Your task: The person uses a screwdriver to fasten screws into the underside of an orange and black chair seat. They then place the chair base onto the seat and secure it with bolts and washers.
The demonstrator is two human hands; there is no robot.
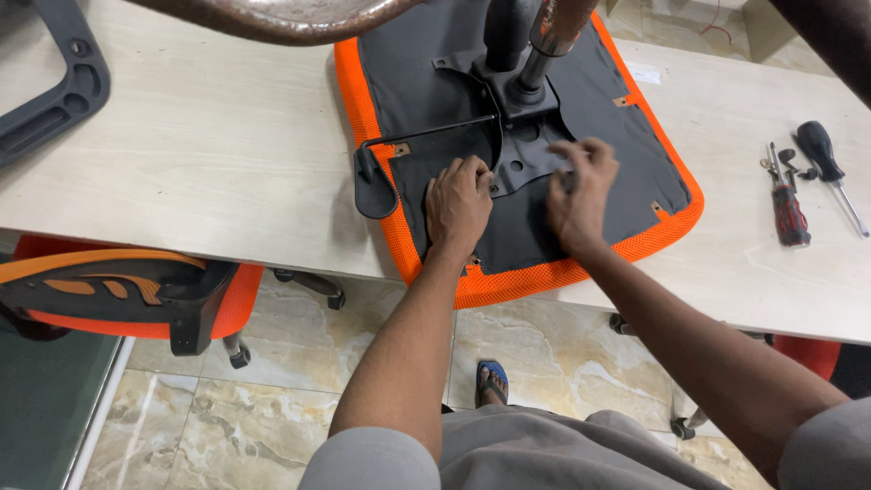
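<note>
Right now you are working on an upturned office chair seat with an orange mesh edge and a black fabric underside [626,195], which is lying flat on the pale wood-grain counter [209,154] and overhanging its near edge. Your left hand [458,204] is pressing down on the black fabric with its fingers curled, knuckles up, just beside the black metal mounting plate [513,136] bolted at the seat's middle. Your right hand [581,191] is resting loosely bunched on the fabric next to that plate; whether it is pinching anything you cannot tell, since it is blurred. A shiny steel column [544,45] is rising from the plate. Well apart to the right, a red-and-black-handled screwdriver [787,210] and a black-handled screwdriver [827,163] are lying on the counter.
</note>
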